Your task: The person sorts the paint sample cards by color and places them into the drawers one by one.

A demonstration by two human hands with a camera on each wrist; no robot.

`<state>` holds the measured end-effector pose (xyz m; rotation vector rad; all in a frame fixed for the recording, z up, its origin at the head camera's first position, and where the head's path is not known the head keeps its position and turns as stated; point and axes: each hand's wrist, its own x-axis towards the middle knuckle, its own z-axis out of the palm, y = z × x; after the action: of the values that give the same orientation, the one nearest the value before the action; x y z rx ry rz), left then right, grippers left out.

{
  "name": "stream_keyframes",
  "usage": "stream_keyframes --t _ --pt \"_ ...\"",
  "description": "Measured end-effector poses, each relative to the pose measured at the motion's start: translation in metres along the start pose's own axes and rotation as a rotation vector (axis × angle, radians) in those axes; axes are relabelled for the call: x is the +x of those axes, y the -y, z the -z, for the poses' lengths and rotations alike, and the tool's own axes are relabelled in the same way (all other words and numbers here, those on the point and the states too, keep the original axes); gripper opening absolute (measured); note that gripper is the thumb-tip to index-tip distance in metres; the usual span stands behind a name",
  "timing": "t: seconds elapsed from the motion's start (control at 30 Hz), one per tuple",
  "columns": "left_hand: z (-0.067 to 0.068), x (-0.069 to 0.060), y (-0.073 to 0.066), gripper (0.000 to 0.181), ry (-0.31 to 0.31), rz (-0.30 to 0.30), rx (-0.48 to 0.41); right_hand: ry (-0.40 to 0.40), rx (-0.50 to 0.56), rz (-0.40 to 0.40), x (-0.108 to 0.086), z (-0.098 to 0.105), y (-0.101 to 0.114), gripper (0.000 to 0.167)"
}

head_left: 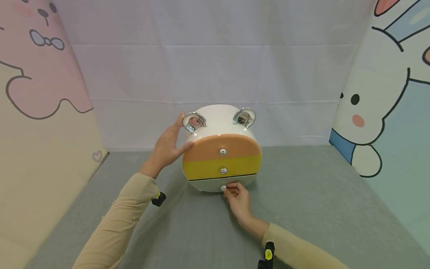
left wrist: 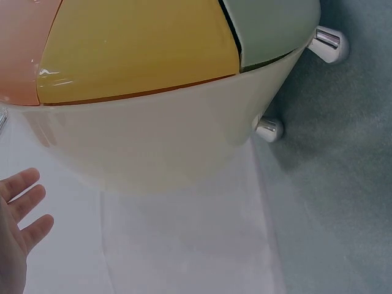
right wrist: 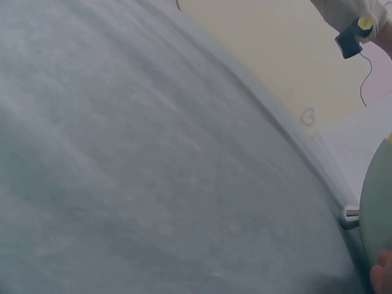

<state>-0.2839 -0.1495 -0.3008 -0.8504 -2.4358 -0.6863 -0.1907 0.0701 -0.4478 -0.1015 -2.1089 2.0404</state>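
A rounded small drawer cabinet (head_left: 216,116) with a white shell and two chrome ears stands mid-table in the head view. Its front stacks an orange drawer (head_left: 205,147), a yellow drawer (head_left: 203,170) and a pale green drawer (head_left: 205,184), each with a round silver knob. A dark line runs between yellow and green. My left hand (head_left: 167,146) rests against the cabinet's upper left side, thumb along the orange edge, fingers extended by the ear. At the bottom, my right hand (head_left: 239,201) pinches the green drawer's knob (head_left: 223,187). Only its fingertips (right wrist: 382,274) show in the right wrist view.
The cabinet stands on short chrome feet (left wrist: 331,46) on a grey cloth-covered table (head_left: 312,194). Behind it hangs a white curtain (head_left: 215,67). Cartoon-printed panels flank the table, one at left (head_left: 40,142) and one at right (head_left: 403,164).
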Motion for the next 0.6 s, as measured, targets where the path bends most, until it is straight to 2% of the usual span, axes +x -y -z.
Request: stream_keyframes --t 0.37,0.5,0.6 --pt "-0.002 0.0 0.0 0.091 -0.015 -0.015 -0.007 0.032 0.025 -0.018 0.006 0.002 0.003 0.016" --pt "-0.002 0.0 0.0 0.091 -0.027 -0.023 -0.012 0.062 -0.013 0.02 0.002 0.005 0.014 0.015" --pt "-0.002 -0.001 -0.001 0.092 -0.03 -0.019 -0.007 0.085 -0.091 0.094 0.002 0.008 0.015 0.014"
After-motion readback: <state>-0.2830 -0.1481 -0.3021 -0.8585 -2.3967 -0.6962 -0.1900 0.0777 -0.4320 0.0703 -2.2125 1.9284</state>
